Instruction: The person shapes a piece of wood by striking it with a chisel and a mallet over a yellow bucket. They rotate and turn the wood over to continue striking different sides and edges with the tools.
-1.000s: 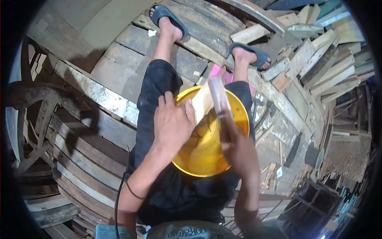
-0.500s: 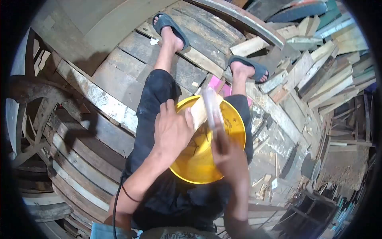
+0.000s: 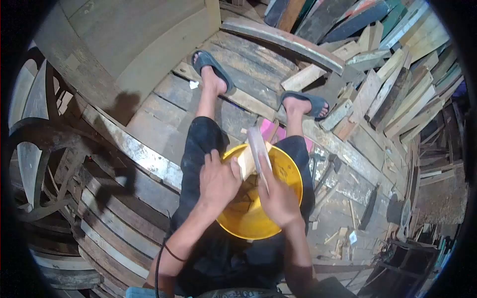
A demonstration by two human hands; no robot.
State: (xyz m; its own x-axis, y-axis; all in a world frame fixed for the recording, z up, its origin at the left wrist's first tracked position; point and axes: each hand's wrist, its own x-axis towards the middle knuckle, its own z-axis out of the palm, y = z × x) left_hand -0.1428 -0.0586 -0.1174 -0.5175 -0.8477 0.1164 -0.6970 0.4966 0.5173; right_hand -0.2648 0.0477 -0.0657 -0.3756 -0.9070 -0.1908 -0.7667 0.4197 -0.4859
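Between my thighs rests a yellow bucket (image 3: pixel 257 233), with thin dark pieces showing inside it. My left hand (image 3: pixel 218 181) grips a short light wooden piece (image 3: pixel 247 162) over the bucket's left side, its thumb along the wood. My right hand (image 3: pixel 279 201) is closed around the lower end of a long, pale, narrow blade-like tool (image 3: pixel 258 146). The tool leans up and to the left, right alongside the wood, and is blurred by motion. What the right hand's grip covers is hidden.
Wooden planks (image 3: pixel 238 47) form the floor around my sandalled feet. A heap of wood offcuts (image 3: pixel 397 94) fills the upper right. Stacked curved boards (image 3: pixel 114 218) and a dark curved frame (image 3: pixel 44 134) stand at left. A pink piece (image 3: pixel 271 128) lies beyond the bucket.
The view has shifted, so the bucket and my hands sit slightly lower. The right hand with the pale tool has moved a little left, closer to the wood; the left hand keeps its hold.
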